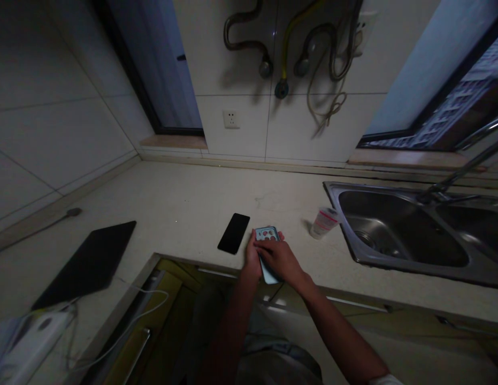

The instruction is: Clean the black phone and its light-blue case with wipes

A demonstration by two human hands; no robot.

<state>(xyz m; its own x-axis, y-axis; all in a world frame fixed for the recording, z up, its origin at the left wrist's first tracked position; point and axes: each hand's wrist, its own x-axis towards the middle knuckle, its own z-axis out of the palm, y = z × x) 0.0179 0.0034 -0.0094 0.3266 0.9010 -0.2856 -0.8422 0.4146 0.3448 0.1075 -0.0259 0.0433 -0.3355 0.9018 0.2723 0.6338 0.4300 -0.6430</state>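
Note:
A light blue phone [266, 234] lies back-up on the counter near its front edge, its camera bump showing. My left hand [252, 259] grips the phone's left side with curled fingers. My right hand [281, 260] lies over its lower half, fingers closed around it. A second phone [234, 233] with a black screen lies flat on the counter just to the left, untouched.
A small plastic cup [324, 222] lies beside a steel sink [397, 255] at the right. A black tablet-like slab [88, 263] rests at the left, with a white device [28, 342] and cable [140, 314] near it. Hoses [313, 48] hang on the tiled wall.

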